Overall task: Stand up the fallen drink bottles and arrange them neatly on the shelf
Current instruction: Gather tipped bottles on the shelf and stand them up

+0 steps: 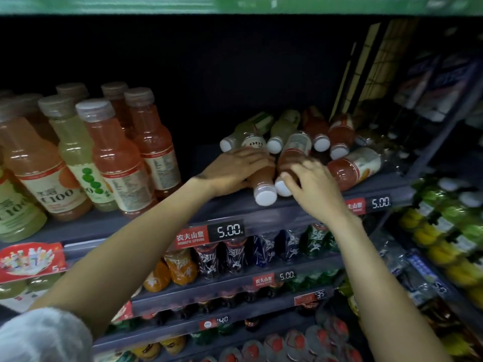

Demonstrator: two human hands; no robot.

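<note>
Head view, left hand point(235, 168) fingers grasping fallen orange bottle point(262, 182), right hand point(313, 186) fingers grasping neighbouring fallen bottle point(292, 155), shelf point(156, 220).

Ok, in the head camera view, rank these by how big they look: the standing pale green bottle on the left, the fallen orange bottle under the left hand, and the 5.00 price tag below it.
1. Standing pale green bottle, though it is nearer the camera.
2. Fallen orange bottle, partly covered by the left hand.
3. 5.00 price tag.

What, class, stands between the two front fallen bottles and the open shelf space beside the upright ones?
Nothing visible: the shelf lies bare from the two fallen orange bottles under the hands, left and right, across to the upright bottles.
</note>
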